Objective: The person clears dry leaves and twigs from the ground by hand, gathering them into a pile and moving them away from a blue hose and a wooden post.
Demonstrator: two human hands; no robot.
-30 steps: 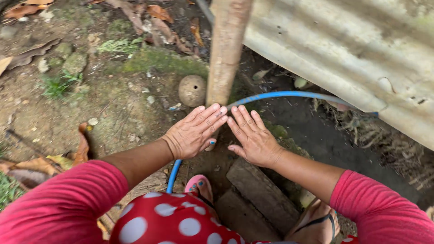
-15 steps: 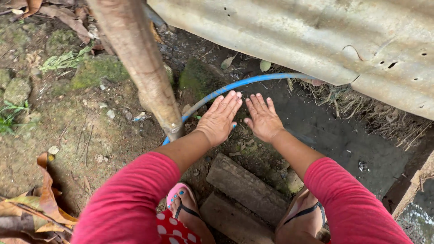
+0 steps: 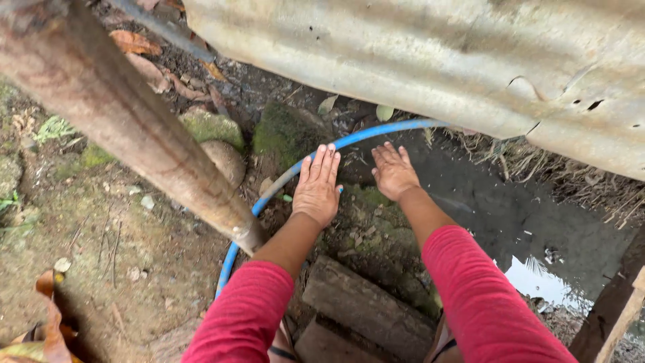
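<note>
My left hand (image 3: 317, 187) is stretched out flat, palm down, fingers together, just over a blue hose (image 3: 366, 134) that curves across the muddy ground. My right hand (image 3: 393, 171) hovers beside it, also flat with fingers extended, above dark wet soil. Neither hand holds anything. Both arms wear red sleeves. The hose runs from under the corrugated metal sheet (image 3: 430, 60) down past the wooden pole (image 3: 127, 128) toward my feet.
A thick wooden pole slants across the left. Mossy stones (image 3: 285, 131) lie beyond my hands. Grey wooden planks (image 3: 366, 309) lie below my arms. A puddle (image 3: 541, 282) sits at lower right beside dry roots. Dead leaves (image 3: 47, 323) lie at left.
The view has swung rightward and forward, so the pole now crosses the left side. Both hands have reached farther out over the hose, still flat and empty. A puddle has come into view.
</note>
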